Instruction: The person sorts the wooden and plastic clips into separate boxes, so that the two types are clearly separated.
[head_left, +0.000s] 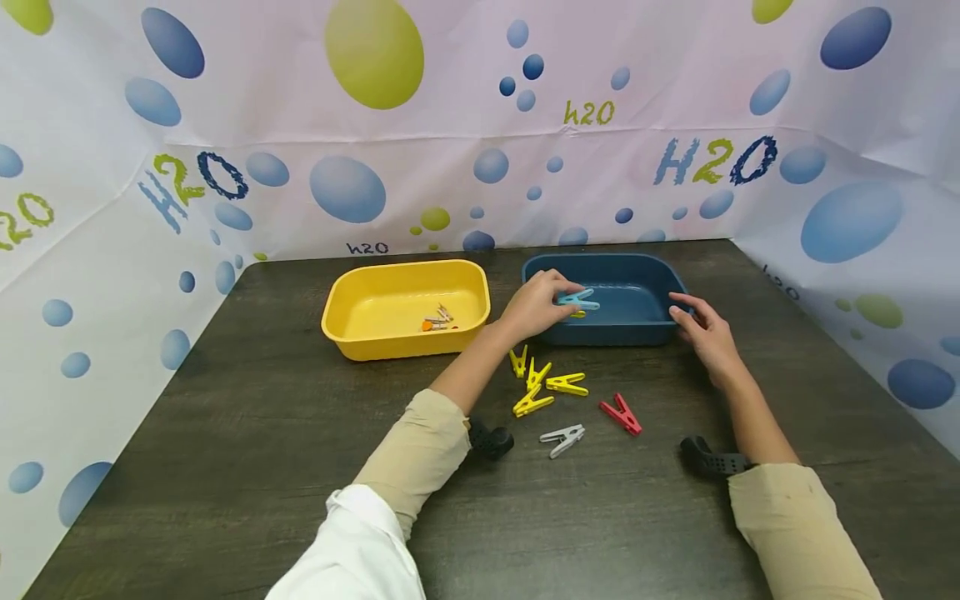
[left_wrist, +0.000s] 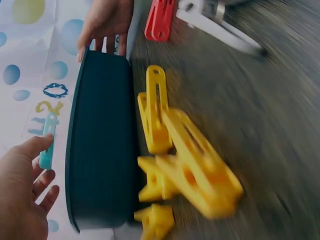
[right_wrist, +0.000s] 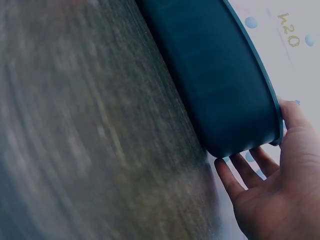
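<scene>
My left hand [head_left: 538, 302] pinches a light blue clothespin [head_left: 579, 300] between thumb and fingers, held over the left part of a dark blue tub [head_left: 607, 335]. Just below that hand, a bit of yellow [head_left: 577, 314] shows inside the tub. In the left wrist view the light blue clothespin [left_wrist: 48, 142] stands out beside the tub's rim [left_wrist: 72, 150]. My right hand [head_left: 707, 337] grips the tub's right end. The right wrist view has its thumb at the rim and its fingers [right_wrist: 243, 170] against the outer end wall [right_wrist: 235, 115].
Several yellow clothespins [head_left: 567, 383] lie in front of the tub, with a red clothespin [head_left: 621, 414] and a grey one [head_left: 562, 438] nearer. To the left stands a yellow tub [head_left: 382, 346] holding small wooden and orange pieces [head_left: 440, 319]. A printed sheet [head_left: 435, 167] hangs behind the table.
</scene>
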